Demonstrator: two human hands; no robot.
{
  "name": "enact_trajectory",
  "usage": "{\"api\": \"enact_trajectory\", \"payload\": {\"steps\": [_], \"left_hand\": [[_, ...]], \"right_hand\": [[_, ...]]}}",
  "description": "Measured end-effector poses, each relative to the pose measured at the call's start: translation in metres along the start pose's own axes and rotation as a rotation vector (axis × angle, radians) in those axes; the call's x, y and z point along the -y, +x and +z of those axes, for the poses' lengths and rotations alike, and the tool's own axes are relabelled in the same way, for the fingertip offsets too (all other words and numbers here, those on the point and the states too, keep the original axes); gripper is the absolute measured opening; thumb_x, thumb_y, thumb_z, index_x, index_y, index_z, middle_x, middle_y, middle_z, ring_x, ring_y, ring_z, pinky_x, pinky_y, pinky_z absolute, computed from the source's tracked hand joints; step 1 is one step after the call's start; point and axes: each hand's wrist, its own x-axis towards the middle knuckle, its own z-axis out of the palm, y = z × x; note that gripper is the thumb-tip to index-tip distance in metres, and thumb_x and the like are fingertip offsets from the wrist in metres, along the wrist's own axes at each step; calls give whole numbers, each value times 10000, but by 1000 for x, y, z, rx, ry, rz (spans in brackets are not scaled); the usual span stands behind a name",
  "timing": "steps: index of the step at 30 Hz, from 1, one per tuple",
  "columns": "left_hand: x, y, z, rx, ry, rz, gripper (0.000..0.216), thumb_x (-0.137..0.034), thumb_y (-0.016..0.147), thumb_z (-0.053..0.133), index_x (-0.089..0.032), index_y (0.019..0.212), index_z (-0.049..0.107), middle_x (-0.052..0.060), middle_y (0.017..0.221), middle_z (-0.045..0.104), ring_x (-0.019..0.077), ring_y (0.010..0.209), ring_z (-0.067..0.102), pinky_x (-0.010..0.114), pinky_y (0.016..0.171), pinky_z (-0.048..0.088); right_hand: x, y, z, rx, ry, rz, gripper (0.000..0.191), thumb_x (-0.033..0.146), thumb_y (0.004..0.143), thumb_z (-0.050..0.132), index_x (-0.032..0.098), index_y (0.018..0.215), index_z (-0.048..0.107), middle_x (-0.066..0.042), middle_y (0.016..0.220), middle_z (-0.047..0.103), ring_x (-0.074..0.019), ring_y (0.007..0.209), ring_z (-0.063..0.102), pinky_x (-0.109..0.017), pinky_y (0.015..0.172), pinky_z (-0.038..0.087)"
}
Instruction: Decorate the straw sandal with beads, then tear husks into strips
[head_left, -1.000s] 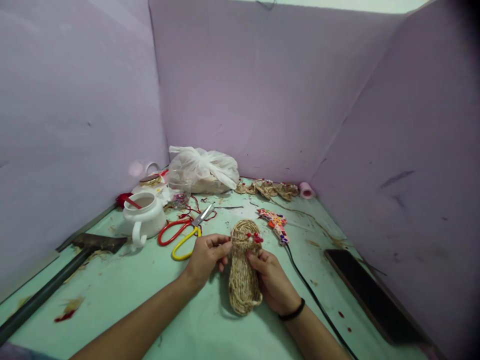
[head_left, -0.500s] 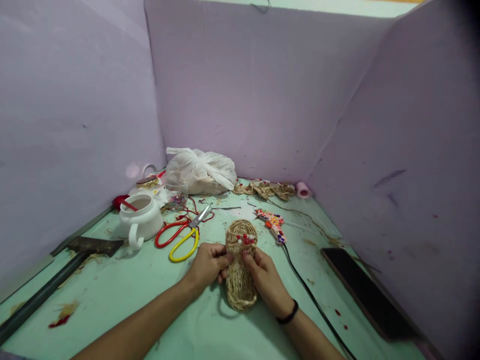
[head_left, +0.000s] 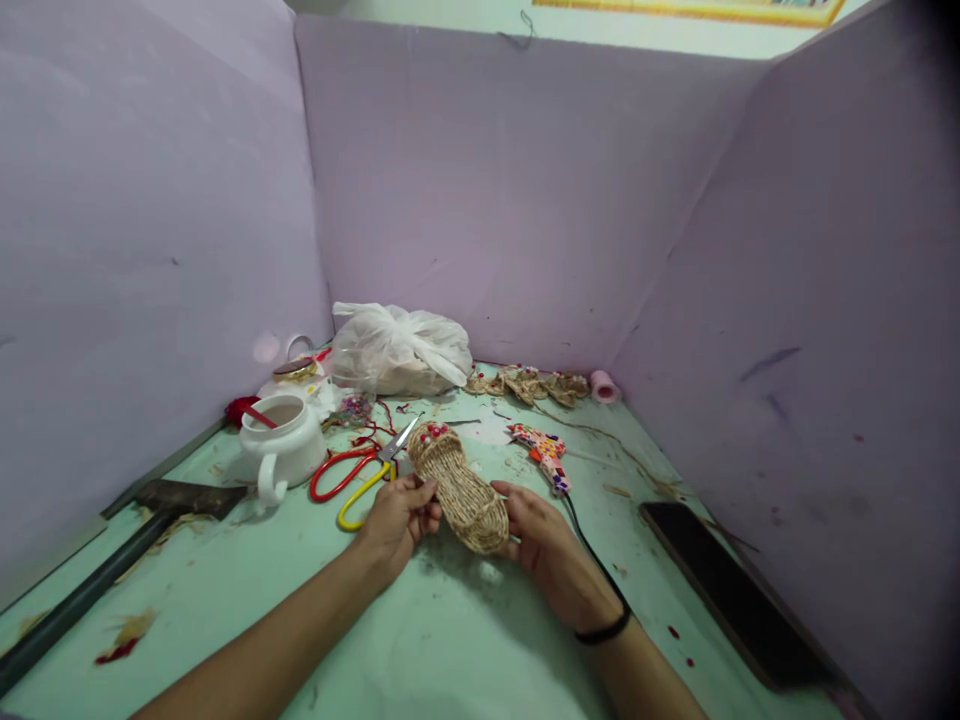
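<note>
Grip is shared between both hands: my left hand [head_left: 397,515] is closed on the left edge of the woven straw sandal [head_left: 459,487], and my right hand [head_left: 544,540] curls around its heel end from the right. I see the sandal held slantwise over the middle of the green surface [head_left: 450,640], its beaded toe pointing away and left, close to the red-and-yellow scissors [head_left: 352,475]. A white pot [head_left: 283,450] stands farther left, and a patterned glue gun [head_left: 546,455] lies to the right.
</note>
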Motion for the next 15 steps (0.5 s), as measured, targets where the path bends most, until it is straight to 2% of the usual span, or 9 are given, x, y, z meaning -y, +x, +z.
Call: {"api": "enact_trajectory", "payload": {"steps": [3, 6, 10, 13, 15], "left_hand": [[1, -1, 0, 13, -37, -7, 109, -130, 675, 609, -133, 661, 501, -37, 521, 507, 49, 420, 483, 147, 395, 410], [1, -3, 3, 79, -33, -35, 90, -89, 640, 622, -103, 694, 551, -5, 550, 547, 75, 443, 513, 168, 394, 426], [-7, -4, 1, 108, -13, -63, 247, -17, 586, 583, -72, 827, 592, 60, 702, 632, 90, 462, 541, 179, 377, 420], [-17, 1, -7, 47, -13, -35, 204, -146, 707, 532, -99, 900, 581, 63, 745, 638, 90, 486, 555, 180, 386, 426], [-23, 5, -12, 34, -2, -11, 195, -252, 758, 509, -112, 871, 584, 49, 703, 625, 93, 468, 540, 173, 349, 393]], "right_hand": [[-4, -2, 8, 86, -22, 20, 533, 209, 569, 771, 182, 1053, 549, -66, 1003, 656, -200, 822, 621, -318, 658, 506], [-8, 2, 10, 31, 9, 16, 412, 163, 570, 730, 139, 962, 603, -71, 882, 688, -178, 714, 627, -293, 619, 502], [-2, 10, -5, -64, 49, -39, 337, 110, 534, 688, 162, 865, 648, -37, 813, 701, -146, 625, 615, -241, 543, 481], [6, 12, -18, -126, 47, -75, 336, 111, 525, 695, 207, 845, 659, 0, 796, 704, -143, 628, 621, -225, 521, 473], [8, 11, -20, -116, 23, -66, 366, 87, 497, 709, 188, 848, 671, -11, 763, 705, -154, 618, 624, -225, 503, 468]]}}
